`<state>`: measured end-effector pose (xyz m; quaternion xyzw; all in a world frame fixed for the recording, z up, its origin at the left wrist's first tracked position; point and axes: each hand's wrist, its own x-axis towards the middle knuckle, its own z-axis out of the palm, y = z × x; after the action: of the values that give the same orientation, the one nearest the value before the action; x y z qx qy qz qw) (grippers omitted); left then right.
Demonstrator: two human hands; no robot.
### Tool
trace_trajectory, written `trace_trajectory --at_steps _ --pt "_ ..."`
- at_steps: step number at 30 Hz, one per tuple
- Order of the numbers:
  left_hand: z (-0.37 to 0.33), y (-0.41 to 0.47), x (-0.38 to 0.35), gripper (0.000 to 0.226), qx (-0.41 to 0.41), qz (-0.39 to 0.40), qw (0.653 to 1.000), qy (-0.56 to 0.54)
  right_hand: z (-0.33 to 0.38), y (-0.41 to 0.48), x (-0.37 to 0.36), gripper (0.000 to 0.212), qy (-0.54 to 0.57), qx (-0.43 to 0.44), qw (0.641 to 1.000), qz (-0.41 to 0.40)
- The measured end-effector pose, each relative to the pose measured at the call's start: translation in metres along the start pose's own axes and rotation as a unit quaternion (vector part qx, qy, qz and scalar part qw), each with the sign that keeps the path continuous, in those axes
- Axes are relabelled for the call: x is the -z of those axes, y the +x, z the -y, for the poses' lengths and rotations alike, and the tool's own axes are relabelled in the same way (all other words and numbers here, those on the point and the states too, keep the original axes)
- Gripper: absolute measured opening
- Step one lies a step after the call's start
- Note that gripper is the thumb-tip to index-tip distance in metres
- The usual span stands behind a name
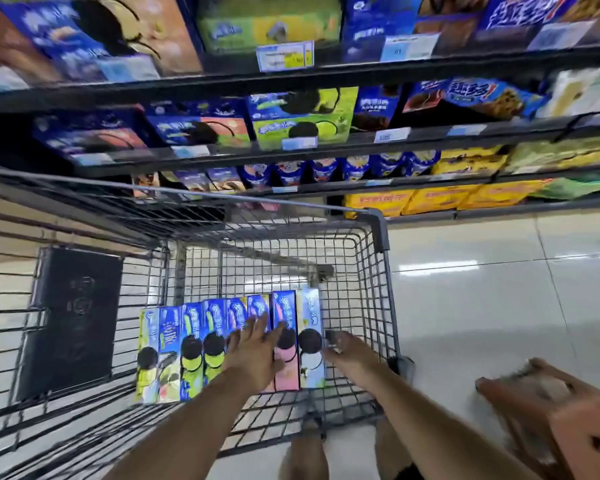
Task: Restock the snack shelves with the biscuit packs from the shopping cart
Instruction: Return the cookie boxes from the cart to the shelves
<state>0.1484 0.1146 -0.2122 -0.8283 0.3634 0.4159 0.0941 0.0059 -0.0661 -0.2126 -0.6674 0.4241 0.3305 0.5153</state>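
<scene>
Flat-fingered, the left hand (257,351) is being laid on the biscuit packs (193,341), lower centre. The right hand (347,346) is being blurred; its grip cannot be told.

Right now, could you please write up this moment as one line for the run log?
stage: hands in cart | left hand: open, over biscuit packs | right hand: at rightmost pack, grip blurred

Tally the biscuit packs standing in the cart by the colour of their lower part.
Yellow-green packs: 3
Pink pack: 1
Pale blue pack: 1
Mixed-colour pack, blurred: 1
Packs half hidden under the left hand: 2
Total: 8 packs
</scene>
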Motion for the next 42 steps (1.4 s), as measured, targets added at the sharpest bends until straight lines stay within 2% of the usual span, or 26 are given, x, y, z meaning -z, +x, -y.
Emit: trace_trajectory --at_steps 4,8,13,16,21,24,27,29,30,32,33,35,38,40,42 --pt "0.016 0.031 -0.04 0.11 -0.022 0.021 0.999 0.028 -0.013 0.06 -0.023 0.078 0.085 -0.026 0.996 0.001" --pt "0.029 0.043 -0.068 0.126 -0.039 -0.008 0.998 0.046 -0.027 0.101 -0.037 0.07 0.201 -0.041 0.979 0.006" --pt "0.034 0.048 -0.076 0.127 -0.049 -0.015 0.998 0.027 -0.033 0.108 -0.045 0.071 0.266 -0.042 0.962 0.042" --pt "0.032 0.049 -0.074 0.127 -0.041 0.001 0.999 0.029 -0.031 0.105 -0.043 0.057 0.247 -0.044 0.968 0.031" --pt "0.03 0.049 -0.071 0.126 -0.044 -0.004 0.998 0.035 -0.019 0.095 -0.035 0.053 0.264 -0.033 0.963 0.038" --pt "0.027 0.049 -0.067 0.11 -0.046 -0.018 0.998 0.033 -0.011 0.09 -0.031 0.06 0.29 -0.024 0.956 0.039" --pt "0.025 0.044 -0.046 0.076 -0.038 -0.045 0.998 0.008 0.002 0.076 -0.02 0.095 0.278 -0.017 0.959 0.043" --pt "0.02 0.035 -0.019 0.055 -0.014 -0.079 0.994 -0.071 0.013 0.056 -0.005 0.114 0.265 -0.014 0.963 0.051" --pt "0.016 0.026 -0.001 0.05 0.011 -0.097 0.986 -0.135 0.022 0.042 0.004 0.118 0.261 -0.007 0.964 0.057" --pt "0.004 0.005 0.04 0.043 0.078 -0.132 0.948 -0.28 0.042 0.011 0.026 0.122 0.252 0.011 0.965 0.072" --pt "-0.005 -0.008 0.062 0.042 0.103 -0.148 0.922 -0.343 0.054 -0.006 0.038 0.12 0.243 0.025 0.967 0.076" --pt "-0.026 -0.035 0.106 0.041 0.127 -0.168 0.866 -0.454 0.078 -0.04 0.067 0.102 0.214 0.061 0.97 0.102" --pt "-0.069 -0.079 0.173 0.053 0.076 -0.155 0.765 -0.62 0.115 -0.101 0.117 0.065 0.14 0.119 0.968 0.171" --pt "-0.099 -0.108 0.212 0.047 0.033 -0.157 0.739 -0.654 0.128 -0.142 0.154 0.048 0.093 0.15 0.964 0.199" --pt "-0.128 -0.135 0.242 0.039 0.0 -0.149 0.734 -0.662 0.132 -0.182 0.19 0.041 0.057 0.179 0.957 0.221"
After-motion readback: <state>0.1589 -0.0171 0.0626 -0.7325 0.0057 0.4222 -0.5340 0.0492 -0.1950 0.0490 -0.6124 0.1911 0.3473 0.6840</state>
